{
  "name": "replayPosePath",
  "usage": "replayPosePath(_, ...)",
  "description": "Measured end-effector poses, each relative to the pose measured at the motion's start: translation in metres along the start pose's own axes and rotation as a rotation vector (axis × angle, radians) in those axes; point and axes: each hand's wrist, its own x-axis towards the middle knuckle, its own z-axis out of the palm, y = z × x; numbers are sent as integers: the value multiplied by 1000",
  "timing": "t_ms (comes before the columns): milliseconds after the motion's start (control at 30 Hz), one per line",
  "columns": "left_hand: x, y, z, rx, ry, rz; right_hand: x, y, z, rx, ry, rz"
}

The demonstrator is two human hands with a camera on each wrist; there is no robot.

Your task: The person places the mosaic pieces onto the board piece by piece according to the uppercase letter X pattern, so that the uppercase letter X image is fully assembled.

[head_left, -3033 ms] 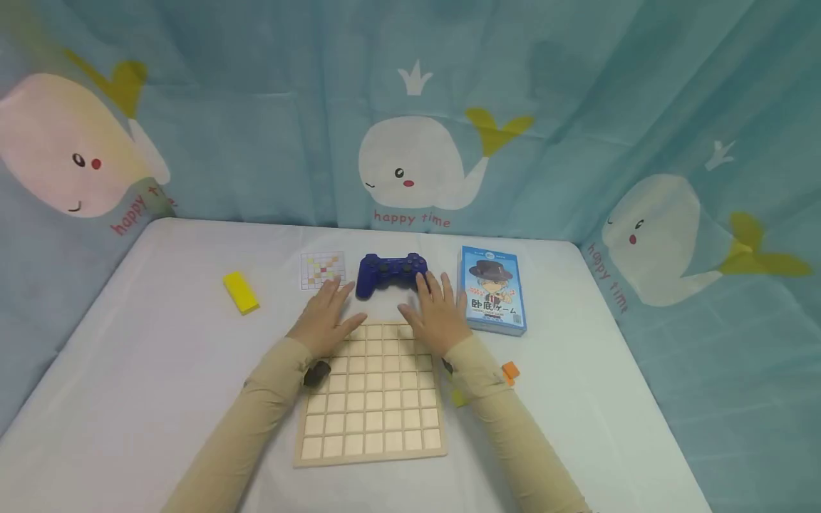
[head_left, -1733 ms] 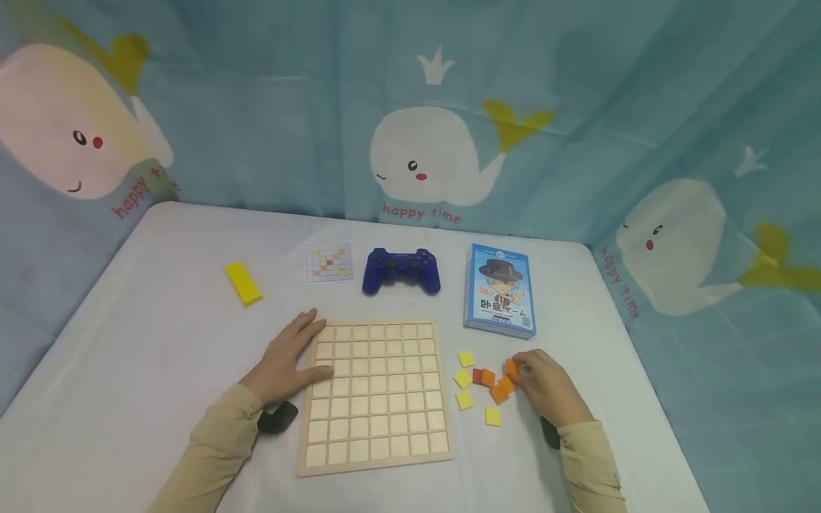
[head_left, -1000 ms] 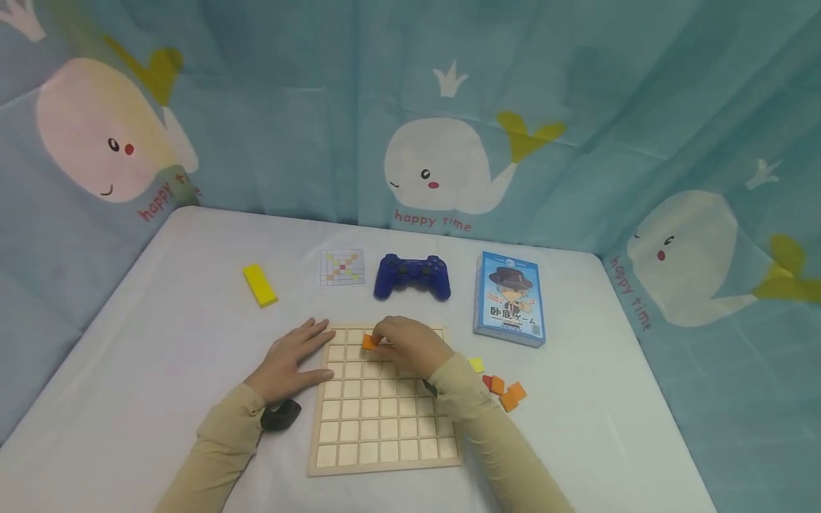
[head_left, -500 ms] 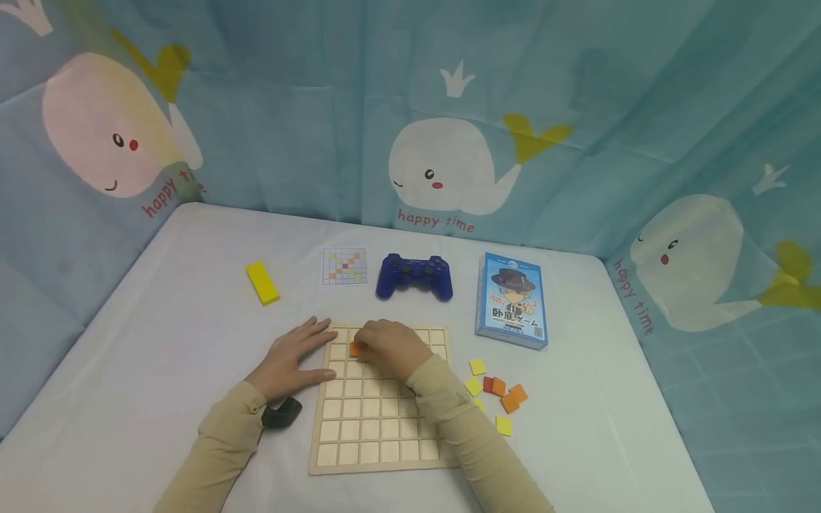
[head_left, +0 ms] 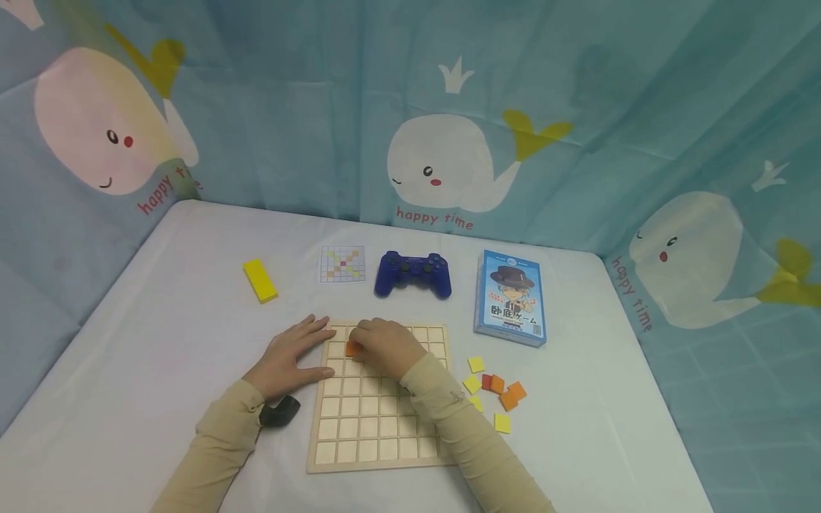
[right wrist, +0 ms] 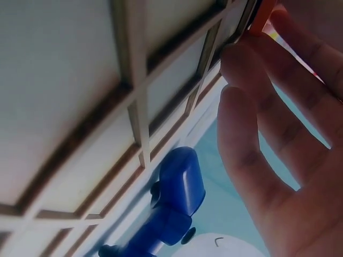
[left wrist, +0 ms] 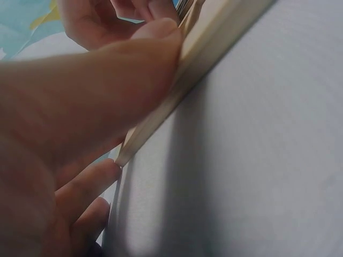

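Observation:
A pale wooden grid board (head_left: 349, 429) lies flat at the middle of the table. My left hand (head_left: 288, 362) rests along its upper left edge, fingers spread and relaxed; the left wrist view has the thumb (left wrist: 128, 69) against the board's side. Over the upper part of the board, my right hand (head_left: 390, 349) pinches an orange square tile (head_left: 350, 349) at the second row, second column from the left. In the right wrist view the same tile (right wrist: 262, 19) shows at the fingertips, mostly cut off by the frame's top.
Loose yellow tiles (head_left: 502, 423), orange tiles (head_left: 509, 400) and a red tile (head_left: 486, 382) lie right of the board. Behind it are a printed grid card (head_left: 343, 264), a blue game controller (head_left: 413, 274) and a blue game box (head_left: 511, 298). A yellow block (head_left: 260, 280) lies back left.
My right hand left the board's top, took an orange tile from the loose ones at right and brought it over the board, then leftward. My left hand moved down to the board's left edge.

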Motion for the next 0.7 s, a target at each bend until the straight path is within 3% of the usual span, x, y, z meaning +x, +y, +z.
replayPosePath(500, -1, 4, -1, 4, 0, 0, -3, -3, 1, -14, 12, -22)
replayPosePath(700, 0, 4, -1, 5, 1, 2, -13, 8, -16, 22, -18, -15)
